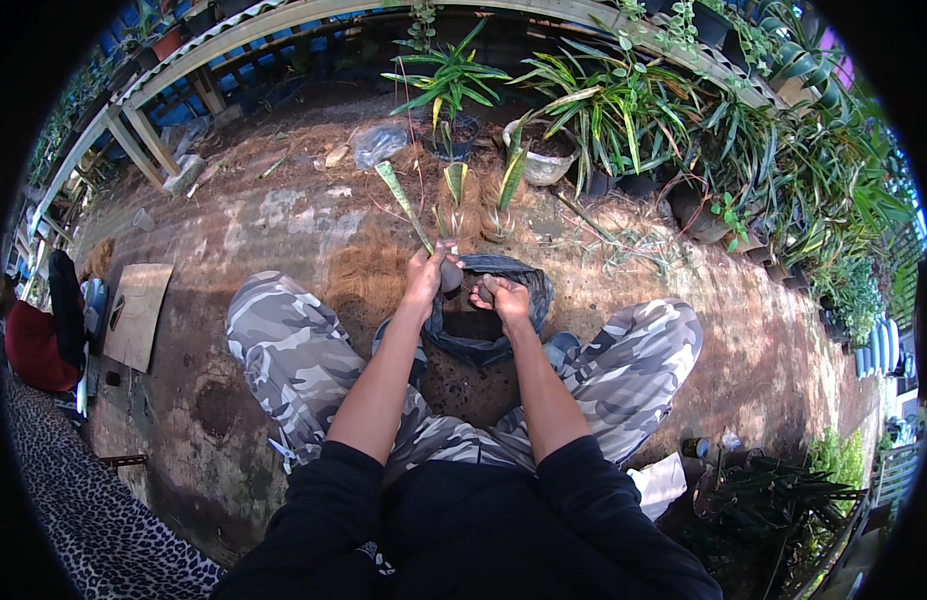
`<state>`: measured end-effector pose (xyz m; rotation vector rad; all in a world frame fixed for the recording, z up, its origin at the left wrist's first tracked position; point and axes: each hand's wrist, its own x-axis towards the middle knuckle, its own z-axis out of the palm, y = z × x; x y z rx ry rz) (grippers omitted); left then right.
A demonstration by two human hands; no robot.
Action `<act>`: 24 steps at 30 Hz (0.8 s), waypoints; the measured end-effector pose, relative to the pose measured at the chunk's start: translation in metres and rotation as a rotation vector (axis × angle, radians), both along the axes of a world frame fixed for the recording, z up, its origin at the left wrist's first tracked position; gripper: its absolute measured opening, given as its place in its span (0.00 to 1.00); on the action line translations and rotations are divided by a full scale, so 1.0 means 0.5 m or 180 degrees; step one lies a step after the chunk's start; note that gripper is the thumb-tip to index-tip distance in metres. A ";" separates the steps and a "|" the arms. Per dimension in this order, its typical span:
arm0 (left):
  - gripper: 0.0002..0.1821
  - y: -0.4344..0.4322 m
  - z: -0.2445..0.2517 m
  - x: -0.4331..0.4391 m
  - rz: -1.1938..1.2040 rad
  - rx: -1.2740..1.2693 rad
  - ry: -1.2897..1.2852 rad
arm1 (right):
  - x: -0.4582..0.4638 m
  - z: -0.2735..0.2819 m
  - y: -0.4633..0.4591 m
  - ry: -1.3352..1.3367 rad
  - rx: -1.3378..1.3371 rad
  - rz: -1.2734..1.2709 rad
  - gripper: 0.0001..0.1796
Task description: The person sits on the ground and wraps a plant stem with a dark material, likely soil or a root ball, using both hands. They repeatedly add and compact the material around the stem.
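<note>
My left hand (pixel 427 274) is closed around the base of a snake plant leaf (pixel 400 196), which tilts up and to the left. A dark clump of soil (pixel 451 277) hangs at its lower end, by my fingers. My right hand (pixel 502 296) is curled over the bag's opening, its fingers dark with soil; whether it holds some is unclear. Under both hands, between my feet, stands a black plastic bag (pixel 527 274) with dark soil (pixel 472 325) inside. Just beyond it, small snake plants (pixel 456 184) (pixel 513 178) stand in brown fibre wrappings.
Brown fibre (pixel 366 262) lies left of the bag. Farther off are a clear plastic bag (pixel 379 144), a pale round pot (pixel 547 166) and dense potted plants (pixel 636 105). Cut roots (pixel 636 251) lie at right, cardboard (pixel 139 315) at left. Scissors (pixel 283 450) are beside my left leg.
</note>
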<state>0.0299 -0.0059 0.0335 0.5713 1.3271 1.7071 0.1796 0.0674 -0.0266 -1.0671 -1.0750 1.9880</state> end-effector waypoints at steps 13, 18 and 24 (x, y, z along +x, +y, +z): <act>0.19 0.003 0.006 -0.009 -0.0168 0.0192 -0.0764 | 0.003 0.017 0.006 0.0690 -0.0269 -0.0173 0.09; 0.23 0.002 0.003 -0.007 -0.0241 0.0173 -0.0584 | 0.001 0.008 0.013 0.0947 -0.0560 -0.0280 0.12; 0.21 -0.006 0.009 -0.010 -0.0179 0.0250 -0.0908 | 0.006 0.027 0.011 0.0807 -0.0397 -0.0329 0.10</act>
